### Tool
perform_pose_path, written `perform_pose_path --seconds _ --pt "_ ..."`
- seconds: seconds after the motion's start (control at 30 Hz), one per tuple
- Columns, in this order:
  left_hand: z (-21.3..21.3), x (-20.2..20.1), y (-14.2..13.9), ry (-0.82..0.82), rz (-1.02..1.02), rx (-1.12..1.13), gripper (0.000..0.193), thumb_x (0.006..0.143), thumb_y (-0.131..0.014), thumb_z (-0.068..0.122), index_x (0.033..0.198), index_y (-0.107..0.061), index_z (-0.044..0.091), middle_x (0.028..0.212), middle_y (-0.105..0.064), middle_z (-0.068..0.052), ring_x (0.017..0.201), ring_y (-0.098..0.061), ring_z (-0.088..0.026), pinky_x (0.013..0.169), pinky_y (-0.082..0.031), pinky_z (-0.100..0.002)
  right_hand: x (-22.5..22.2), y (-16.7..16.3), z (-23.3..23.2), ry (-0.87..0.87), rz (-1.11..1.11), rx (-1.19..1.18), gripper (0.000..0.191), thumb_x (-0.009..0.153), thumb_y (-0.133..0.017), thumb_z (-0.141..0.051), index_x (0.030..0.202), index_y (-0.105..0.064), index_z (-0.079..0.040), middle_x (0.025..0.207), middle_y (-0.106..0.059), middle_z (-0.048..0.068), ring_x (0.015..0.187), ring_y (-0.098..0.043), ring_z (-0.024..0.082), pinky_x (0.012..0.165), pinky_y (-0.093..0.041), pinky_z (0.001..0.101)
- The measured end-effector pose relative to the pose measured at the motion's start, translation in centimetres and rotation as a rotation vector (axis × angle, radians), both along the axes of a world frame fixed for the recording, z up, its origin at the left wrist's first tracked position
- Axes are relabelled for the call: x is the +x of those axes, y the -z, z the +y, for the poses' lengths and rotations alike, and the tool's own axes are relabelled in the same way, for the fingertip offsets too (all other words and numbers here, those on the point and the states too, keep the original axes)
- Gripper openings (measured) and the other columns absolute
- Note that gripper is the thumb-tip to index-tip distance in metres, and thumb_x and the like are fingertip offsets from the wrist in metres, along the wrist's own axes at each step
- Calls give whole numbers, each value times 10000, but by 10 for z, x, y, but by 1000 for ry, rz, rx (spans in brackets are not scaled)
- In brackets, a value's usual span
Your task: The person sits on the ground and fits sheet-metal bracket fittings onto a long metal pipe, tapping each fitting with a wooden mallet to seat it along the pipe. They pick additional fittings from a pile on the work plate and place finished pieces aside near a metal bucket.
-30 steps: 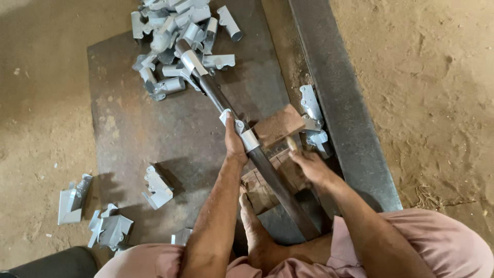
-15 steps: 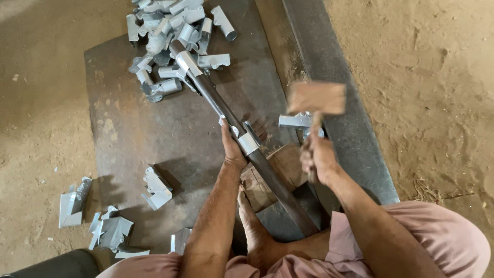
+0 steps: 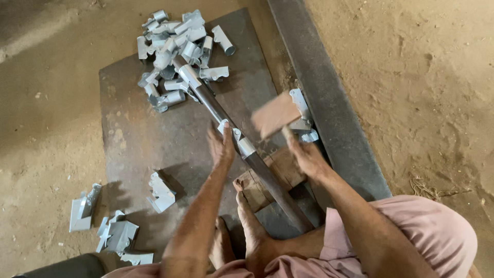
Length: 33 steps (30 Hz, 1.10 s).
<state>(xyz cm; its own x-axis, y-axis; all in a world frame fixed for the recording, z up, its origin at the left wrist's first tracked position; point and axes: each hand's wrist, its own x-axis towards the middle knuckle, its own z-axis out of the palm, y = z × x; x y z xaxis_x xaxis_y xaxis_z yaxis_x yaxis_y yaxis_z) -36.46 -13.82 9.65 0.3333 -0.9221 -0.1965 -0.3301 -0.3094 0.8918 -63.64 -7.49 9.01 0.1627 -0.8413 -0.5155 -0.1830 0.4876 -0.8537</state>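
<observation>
We see the mallet [image 3: 275, 114], gripped by the right hand [image 3: 304, 154], descending since the upswing; left hand [image 3: 221, 146] steadies the sleeve [image 3: 237, 140] beside it.

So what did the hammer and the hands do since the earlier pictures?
The wooden mallet in the right hand went up off the small metal piece on the rod, and is now swinging down again, blurred. The left hand stayed on that piece, and the foot stayed by the wooden block. The pile of metal pieces lies as before.
</observation>
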Motion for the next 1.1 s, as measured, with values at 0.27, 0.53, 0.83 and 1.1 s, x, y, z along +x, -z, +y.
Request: perform_pose_path --seconds 0.27,0.53,0.83,1.1 --pt "9 -18 -82 1464 -1607 -154 795 750 -750 514 1463 -502 264 1540 -419 -78 1505 -260 -335 1202 -114 -672 -63 -28 -31 335 677 -803 510 1084 -559 -468 1054 -645 34 848 -671 215 734 -655 331 673 -543 434" --pt "43 -14 -76 1379 -1638 -425 415 971 -667 179 1379 -593 150 1291 -635 -75 1185 -587 -216 1179 -339 -562 -63 20 -22 277 694 -193 524 974 -581 -444 1135 -652 49 1106 -654 367 1075 -601 559 941 -476 601" --pt "9 69 -48 -4 411 236 646 922 -703 414 1449 -531 81 1180 -690 -133 933 -723 -227 754 -643 -400 -5 -6 -19 263 418 -511 573 1048 -509 -493 989 -662 56 874 -684 322 889 -696 494 735 -523 539" --pt "-31 -34 16 -298 163 234 774 862 -734 503 1451 -439 96 1330 -599 -171 1222 -592 -336 1033 -473 -529 22 -18 2 74 484 -494 537 1070 -545 -462 909 -662 36 708 -655 220 651 -660 367 562 -495 468"
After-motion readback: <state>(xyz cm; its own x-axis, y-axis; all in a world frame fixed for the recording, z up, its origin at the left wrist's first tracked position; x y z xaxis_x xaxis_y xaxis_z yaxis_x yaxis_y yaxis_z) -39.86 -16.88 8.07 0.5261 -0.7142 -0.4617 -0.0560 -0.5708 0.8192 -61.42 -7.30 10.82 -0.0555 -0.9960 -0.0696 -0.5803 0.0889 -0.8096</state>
